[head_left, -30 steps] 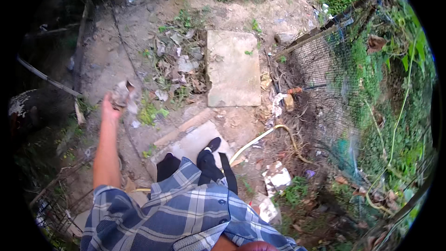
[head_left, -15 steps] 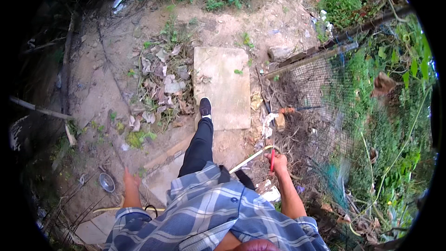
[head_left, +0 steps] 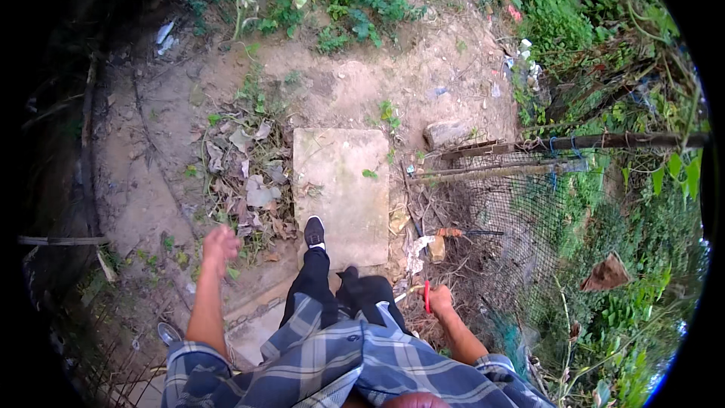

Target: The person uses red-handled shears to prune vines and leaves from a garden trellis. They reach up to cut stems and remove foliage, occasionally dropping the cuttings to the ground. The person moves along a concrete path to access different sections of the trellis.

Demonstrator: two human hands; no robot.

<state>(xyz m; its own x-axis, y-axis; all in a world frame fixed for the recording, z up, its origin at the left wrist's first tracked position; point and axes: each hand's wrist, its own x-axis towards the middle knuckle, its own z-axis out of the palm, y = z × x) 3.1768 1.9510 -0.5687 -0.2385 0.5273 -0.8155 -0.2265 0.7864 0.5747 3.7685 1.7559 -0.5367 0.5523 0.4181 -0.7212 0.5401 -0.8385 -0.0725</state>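
My right hand point(head_left: 440, 301), low at the right beside my legs, is closed on a red-handled tool point(head_left: 427, 297); its kind does not show. Near the tool, a pale strip point(head_left: 408, 292) sticks out, partly hidden. Out to the left over bare soil, my left hand point(head_left: 220, 246) is slightly blurred, fingers loosely apart, and nothing shows in it. Below me one dark shoe point(head_left: 314, 232) stands on a flat concrete slab point(head_left: 340, 174). My other leg, blurred, is beside it.
Dry leaves point(head_left: 253, 189) lie left of the slab. A mesh fence point(head_left: 513, 211) with wooden poles point(head_left: 506, 172) and a rock point(head_left: 447, 134) stand to the right. Green plants point(head_left: 355, 7) grow at the far side. A metal bowl point(head_left: 168, 332) sits lower left.
I have stepped forward, and the slab sits lower in view. My left hand has swung up and forward; my second leg has come into view. My right hand still grips the red-handled tool.
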